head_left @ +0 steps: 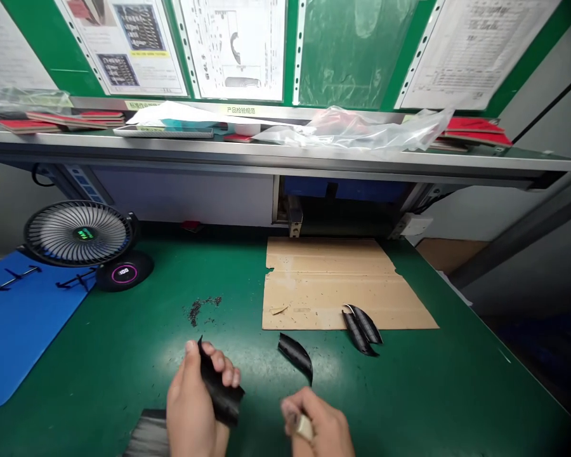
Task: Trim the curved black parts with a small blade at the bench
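Observation:
My left hand is shut on a black curved piece with a woven, carbon-fibre look, which stands up between the fingers and thumb. My right hand pinches a small pale block or wad, perhaps abrasive, though the fingers hide most of it. Nearest that hand, a similar black curved piece lies on the green bench mat. Two more black curved pieces lie together at the edge of a cardboard sheet. A dark grey pad sits at the bottom edge, beside my left hand.
Dark dust is scattered on the mat. At the left are a desk fan, a blue mat with black parts, and a round lit device. A steel shelf above holds plastic bags and red booklets, below posted documents.

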A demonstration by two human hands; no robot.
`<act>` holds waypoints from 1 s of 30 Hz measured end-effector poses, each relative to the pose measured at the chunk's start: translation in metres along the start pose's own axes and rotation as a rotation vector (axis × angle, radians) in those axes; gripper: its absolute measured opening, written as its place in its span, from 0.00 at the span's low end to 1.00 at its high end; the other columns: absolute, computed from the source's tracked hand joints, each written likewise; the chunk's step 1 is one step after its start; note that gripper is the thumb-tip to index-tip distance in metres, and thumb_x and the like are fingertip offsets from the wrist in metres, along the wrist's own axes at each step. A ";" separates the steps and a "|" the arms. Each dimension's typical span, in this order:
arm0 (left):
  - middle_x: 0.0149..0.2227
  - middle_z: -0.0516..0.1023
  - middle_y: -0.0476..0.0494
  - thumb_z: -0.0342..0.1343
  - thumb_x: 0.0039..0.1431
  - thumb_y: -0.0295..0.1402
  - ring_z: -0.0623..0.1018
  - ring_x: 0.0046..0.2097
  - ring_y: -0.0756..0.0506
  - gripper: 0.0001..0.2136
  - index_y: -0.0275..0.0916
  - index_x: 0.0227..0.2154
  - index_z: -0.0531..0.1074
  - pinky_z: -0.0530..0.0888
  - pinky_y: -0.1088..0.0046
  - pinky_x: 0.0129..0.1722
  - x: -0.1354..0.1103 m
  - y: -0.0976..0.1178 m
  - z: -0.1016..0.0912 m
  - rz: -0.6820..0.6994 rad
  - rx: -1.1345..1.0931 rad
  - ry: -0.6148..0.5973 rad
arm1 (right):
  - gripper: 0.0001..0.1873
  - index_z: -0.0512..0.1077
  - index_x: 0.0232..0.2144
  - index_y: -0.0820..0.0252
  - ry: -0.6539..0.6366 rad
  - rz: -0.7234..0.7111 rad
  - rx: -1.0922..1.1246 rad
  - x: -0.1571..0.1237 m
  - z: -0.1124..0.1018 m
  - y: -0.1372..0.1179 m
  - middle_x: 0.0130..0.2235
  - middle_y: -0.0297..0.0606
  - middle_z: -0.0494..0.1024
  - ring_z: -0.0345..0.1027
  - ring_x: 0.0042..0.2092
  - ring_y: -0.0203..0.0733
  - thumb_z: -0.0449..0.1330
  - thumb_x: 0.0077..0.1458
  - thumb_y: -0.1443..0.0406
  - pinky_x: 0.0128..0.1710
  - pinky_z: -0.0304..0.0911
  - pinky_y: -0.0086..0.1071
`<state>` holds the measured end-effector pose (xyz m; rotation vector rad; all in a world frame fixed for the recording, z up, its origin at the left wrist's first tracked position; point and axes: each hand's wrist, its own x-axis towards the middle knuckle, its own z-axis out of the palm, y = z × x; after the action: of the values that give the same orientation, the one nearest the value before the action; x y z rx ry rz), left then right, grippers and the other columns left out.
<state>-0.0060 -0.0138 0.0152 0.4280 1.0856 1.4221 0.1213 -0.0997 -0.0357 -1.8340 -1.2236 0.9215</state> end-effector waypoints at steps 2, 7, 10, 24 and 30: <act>0.25 0.67 0.53 0.57 0.55 0.49 0.68 0.24 0.50 0.16 0.41 0.34 0.66 0.71 0.73 0.24 0.019 -0.012 -0.013 0.003 0.170 -0.041 | 0.16 0.62 0.25 0.55 0.055 0.029 -0.158 0.009 -0.009 0.022 0.23 0.34 0.65 0.56 0.24 0.40 0.45 0.60 0.54 0.22 0.45 0.29; 0.21 0.69 0.49 0.60 0.50 0.51 0.73 0.24 0.43 0.20 0.39 0.28 0.64 0.73 0.63 0.28 0.044 -0.065 -0.035 -0.082 0.451 -0.165 | 0.20 0.56 0.23 0.53 0.119 0.044 -0.399 0.038 -0.013 0.050 0.21 0.32 0.63 0.57 0.21 0.40 0.51 0.59 0.49 0.20 0.43 0.29; 0.28 0.75 0.42 0.60 0.50 0.50 0.76 0.36 0.37 0.20 0.38 0.34 0.68 0.71 0.56 0.43 0.053 -0.075 -0.036 -0.011 0.557 -0.202 | 0.08 0.66 0.31 0.55 0.100 -0.011 -0.402 0.043 -0.013 0.052 0.33 0.38 0.70 0.62 0.24 0.40 0.53 0.59 0.59 0.20 0.48 0.28; 0.28 0.70 0.44 0.47 0.63 0.47 0.68 0.21 0.53 0.20 0.33 0.41 0.69 0.62 0.83 0.14 -0.004 -0.023 0.013 -0.791 0.127 -0.472 | 0.18 0.70 0.50 0.47 -0.118 -0.444 -0.041 0.020 -0.062 -0.040 0.50 0.42 0.66 0.68 0.36 0.41 0.48 0.60 0.65 0.31 0.64 0.30; 0.28 0.66 0.48 0.50 0.63 0.31 0.64 0.22 0.55 0.06 0.34 0.34 0.69 0.66 0.82 0.18 0.004 0.013 0.017 -0.355 -0.159 -0.097 | 0.23 0.69 0.55 0.48 -0.072 -0.183 0.101 -0.006 -0.038 -0.037 0.36 0.39 0.71 0.63 0.27 0.38 0.48 0.63 0.51 0.23 0.57 0.31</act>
<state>-0.0011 -0.0020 0.0328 0.1766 0.9101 1.1500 0.1369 -0.1018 0.0153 -1.5933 -1.3393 0.9352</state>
